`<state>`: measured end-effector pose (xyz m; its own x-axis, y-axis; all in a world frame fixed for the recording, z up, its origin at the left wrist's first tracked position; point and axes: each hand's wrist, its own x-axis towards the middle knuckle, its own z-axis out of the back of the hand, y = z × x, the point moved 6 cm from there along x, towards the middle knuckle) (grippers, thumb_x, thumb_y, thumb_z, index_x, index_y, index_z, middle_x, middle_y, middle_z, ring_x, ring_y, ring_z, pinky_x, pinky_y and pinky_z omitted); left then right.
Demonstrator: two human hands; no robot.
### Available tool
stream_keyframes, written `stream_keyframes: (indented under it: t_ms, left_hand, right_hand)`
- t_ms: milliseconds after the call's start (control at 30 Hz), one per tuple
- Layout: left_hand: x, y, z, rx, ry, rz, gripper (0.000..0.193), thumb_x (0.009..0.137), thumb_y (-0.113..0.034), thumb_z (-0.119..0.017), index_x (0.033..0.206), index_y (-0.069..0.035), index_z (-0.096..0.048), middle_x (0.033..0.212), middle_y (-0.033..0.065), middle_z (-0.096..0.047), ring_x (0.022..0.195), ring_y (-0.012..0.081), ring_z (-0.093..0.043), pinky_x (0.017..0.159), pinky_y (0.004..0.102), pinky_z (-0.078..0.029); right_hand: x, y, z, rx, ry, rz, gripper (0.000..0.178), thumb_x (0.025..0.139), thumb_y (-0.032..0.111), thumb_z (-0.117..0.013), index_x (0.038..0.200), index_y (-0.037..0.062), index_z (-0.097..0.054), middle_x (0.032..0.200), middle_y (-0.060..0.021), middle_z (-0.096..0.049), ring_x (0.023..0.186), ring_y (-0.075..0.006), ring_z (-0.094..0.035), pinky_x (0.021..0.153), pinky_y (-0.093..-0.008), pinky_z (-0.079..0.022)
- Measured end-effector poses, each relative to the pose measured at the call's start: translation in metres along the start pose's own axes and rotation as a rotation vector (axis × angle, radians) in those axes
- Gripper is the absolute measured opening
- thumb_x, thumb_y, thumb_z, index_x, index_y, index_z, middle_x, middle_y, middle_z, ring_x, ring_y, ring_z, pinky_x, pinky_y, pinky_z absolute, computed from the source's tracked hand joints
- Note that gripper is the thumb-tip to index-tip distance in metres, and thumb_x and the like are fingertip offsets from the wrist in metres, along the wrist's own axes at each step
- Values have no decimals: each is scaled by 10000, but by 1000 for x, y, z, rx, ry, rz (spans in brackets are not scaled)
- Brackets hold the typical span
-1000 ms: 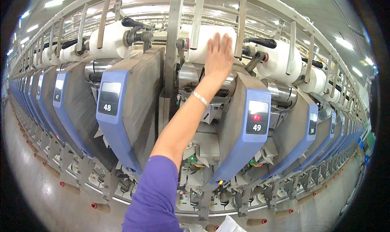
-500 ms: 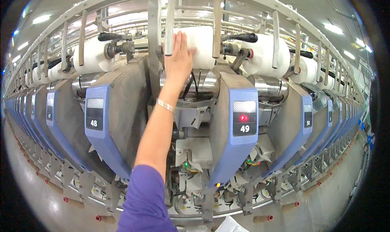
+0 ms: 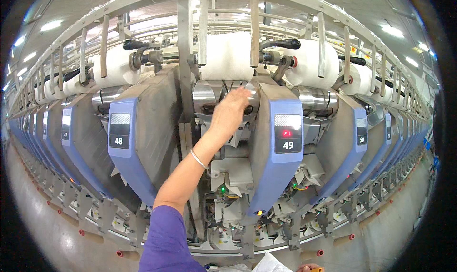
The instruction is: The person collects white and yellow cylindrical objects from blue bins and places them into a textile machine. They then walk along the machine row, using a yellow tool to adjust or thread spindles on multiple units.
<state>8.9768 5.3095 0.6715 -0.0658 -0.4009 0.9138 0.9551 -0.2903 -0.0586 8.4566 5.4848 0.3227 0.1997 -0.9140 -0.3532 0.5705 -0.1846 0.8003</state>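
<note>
My left hand (image 3: 232, 111), at the end of a purple sleeve, is in front of a shiny grooved metal drum (image 3: 207, 97). Its fingers point up and right and are smeared by motion, so their grip is unclear. A white yarn package (image 3: 226, 57) rests just above the drum, apart from the hand. At the lower edge, my right hand (image 3: 304, 268) is mostly cut off; it grips a small yellow-orange object (image 3: 318, 269) whose kind I cannot make out. Beside it lies a folded white sheet (image 3: 272, 263), paper or cloth.
A blue-fronted housing (image 3: 272, 177) with a red-lit display and a yellow-lit button (image 3: 259, 213) stands right of the drum. Similar winding units run to both sides. Metal bars (image 3: 203, 29) hang before the packages, and a black handle (image 3: 288, 44) juts out at the right.
My left hand has come off the front of the yarn package and moved down and right to the drum. My right hand with the yellow-orange object has come into view at the lower edge.
</note>
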Motion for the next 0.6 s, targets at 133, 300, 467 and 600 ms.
stream_keyframes:
  t_ms: [133, 300, 467, 600]
  left_hand:
    - [23, 21, 30, 183, -243, 102, 467, 869, -55, -563, 1321, 2, -463, 1377, 208, -456, 1309, 325, -406, 1091, 429, -331]
    - [59, 45, 23, 445, -131, 100, 628, 841, -134, -630, 1400, -5, -375, 1470, 186, -352, 1394, 304, -283, 1142, 420, -245]
    - [73, 30, 0, 412, -211, 30, 708, 840, -192, -633, 1411, 66, -303, 1480, 223, -315, 1411, 340, -231, 1160, 437, -200]
    - [21, 16, -29, 249, 25, 27, 578, 873, -96, -590, 1391, 29, -366, 1466, 222, -335, 1377, 348, -306, 1123, 397, -301]
  right_hand:
    - [2, -5, -7, 1, 1, -15, 424, 914, 392, -569, 1114, 25, -640, 1015, -88, -686, 928, -175, -631, 827, -326, -482]
    - [3, -23, -11, -1, -6, -57, 445, 915, 413, -565, 1119, 26, -642, 1019, -89, -688, 935, -178, -630, 838, -329, -479]
    - [5, -37, -15, -40, 10, -79, 465, 917, 434, -561, 1125, 26, -644, 1023, -89, -689, 942, -182, -628, 848, -332, -475]
    - [9, -43, -18, -65, 16, -89, 482, 918, 451, -558, 1129, 26, -646, 1027, -89, -690, 948, -184, -627, 857, -335, -473]
